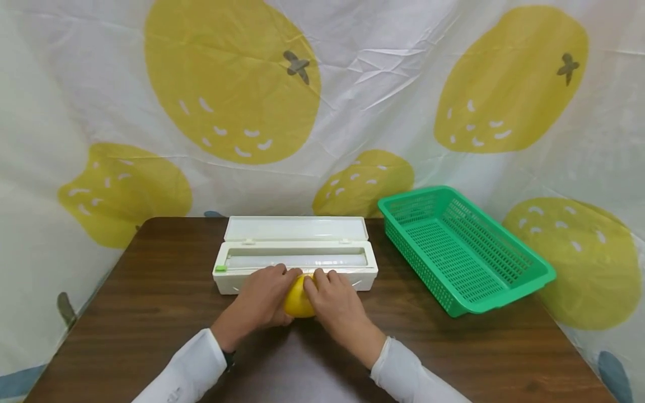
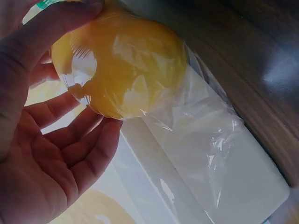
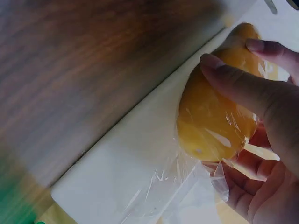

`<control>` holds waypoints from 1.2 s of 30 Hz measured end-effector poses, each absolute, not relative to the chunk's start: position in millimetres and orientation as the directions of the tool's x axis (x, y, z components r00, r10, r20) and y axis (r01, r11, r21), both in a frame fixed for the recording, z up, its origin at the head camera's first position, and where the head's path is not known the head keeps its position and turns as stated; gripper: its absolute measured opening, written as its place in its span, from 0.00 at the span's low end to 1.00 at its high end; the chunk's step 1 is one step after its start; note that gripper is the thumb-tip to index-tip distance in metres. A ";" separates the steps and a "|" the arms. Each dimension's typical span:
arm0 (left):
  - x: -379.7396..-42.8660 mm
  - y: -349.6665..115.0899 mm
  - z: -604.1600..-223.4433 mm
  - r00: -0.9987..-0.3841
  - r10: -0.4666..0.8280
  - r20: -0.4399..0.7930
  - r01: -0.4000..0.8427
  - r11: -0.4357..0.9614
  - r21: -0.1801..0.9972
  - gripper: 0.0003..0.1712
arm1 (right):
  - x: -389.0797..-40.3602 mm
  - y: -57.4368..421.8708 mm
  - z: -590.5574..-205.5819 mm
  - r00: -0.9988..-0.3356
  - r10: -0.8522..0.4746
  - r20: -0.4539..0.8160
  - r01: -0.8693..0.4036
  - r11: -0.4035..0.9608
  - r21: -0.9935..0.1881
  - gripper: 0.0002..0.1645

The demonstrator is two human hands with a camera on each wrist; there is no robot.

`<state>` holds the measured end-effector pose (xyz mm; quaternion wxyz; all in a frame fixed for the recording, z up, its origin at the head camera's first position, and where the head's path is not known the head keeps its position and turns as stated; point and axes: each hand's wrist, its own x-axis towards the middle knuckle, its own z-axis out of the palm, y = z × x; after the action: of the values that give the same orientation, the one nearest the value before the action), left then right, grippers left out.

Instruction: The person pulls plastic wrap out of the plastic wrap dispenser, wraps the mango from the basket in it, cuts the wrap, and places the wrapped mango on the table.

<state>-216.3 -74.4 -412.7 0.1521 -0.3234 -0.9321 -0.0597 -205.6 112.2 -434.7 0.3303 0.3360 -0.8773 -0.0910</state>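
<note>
A smooth yellow fruit [image 1: 298,302], its exact kind unclear, is held between both hands. Clear cling film [image 2: 217,149] covers it and trails toward the white film dispenser [image 1: 232,285] just behind. My left hand [image 1: 266,294] grips the fruit's left side, thumb on the near face and fingers curled at the far side. On the opposite side, my right hand [image 1: 336,299] holds it likewise, with film around the fingers in the right wrist view. The dispenser's lid [image 1: 297,228] stands raised, showing the film roll [image 1: 302,261] inside. A green slider [image 1: 220,268] sits at its left end.
A green plastic basket [image 1: 519,294] stands at the right of the brown wooden table [image 1: 151,302], angled, with nothing visible inside. Behind the table hangs a white cloth [image 1: 373,78] printed with yellow fruits.
</note>
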 end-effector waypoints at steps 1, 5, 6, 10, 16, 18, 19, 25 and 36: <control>-216.1 -74.6 -413.0 -0.748 0.582 0.318 0.620 0.784 0.023 0.45 | -205.9 113.0 -433.7 -0.566 -0.649 0.509 -0.538 0.758 0.369 0.39; -215.3 -76.1 -413.4 -0.766 0.569 0.300 0.612 0.787 0.069 0.44 | -207.6 115.7 -428.9 -0.625 -0.644 0.442 -0.570 0.763 0.306 0.44; -214.9 -76.4 -413.2 -0.770 0.567 0.293 0.610 0.788 0.079 0.44 | -208.1 116.1 -427.9 -0.636 -0.643 0.427 -0.579 0.763 0.287 0.44; -213.3 -76.1 -411.6 -0.784 0.566 0.255 0.603 0.792 0.096 0.44 | -208.8 116.8 -423.3 -0.675 -0.636 0.373 -0.596 0.769 0.232 0.46; -210.8 -73.8 -411.4 -0.782 0.576 0.238 0.609 0.787 0.096 0.43 | -209.4 117.3 -418.4 -0.720 -0.626 0.300 -0.608 0.777 0.162 0.45; -210.5 -73.7 -412.1 -0.782 0.579 0.231 0.610 0.787 0.093 0.43 | -210.2 117.1 -417.1 -0.730 -0.624 0.279 -0.612 0.778 0.142 0.44; -210.6 -73.8 -412.6 -0.784 0.578 0.226 0.608 0.789 0.094 0.44 | -210.6 116.9 -416.3 -0.733 -0.624 0.271 -0.613 0.779 0.135 0.44; -208.4 -74.9 -414.9 -0.811 0.545 0.214 0.580 0.798 0.165 0.48 | -211.0 114.6 -411.8 -0.741 -0.629 0.237 -0.621 0.775 0.116 0.42; -194.0 -58.1 -422.5 -0.810 0.503 0.301 0.514 0.856 -0.048 0.53 | -213.7 113.3 -408.5 -0.770 -0.614 0.175 -0.610 0.788 0.082 0.40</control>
<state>-194.0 -58.1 -422.5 0.1533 -0.2673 -0.9512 -0.0179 -213.7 113.3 -408.5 0.0966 0.3254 -0.9406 -0.0102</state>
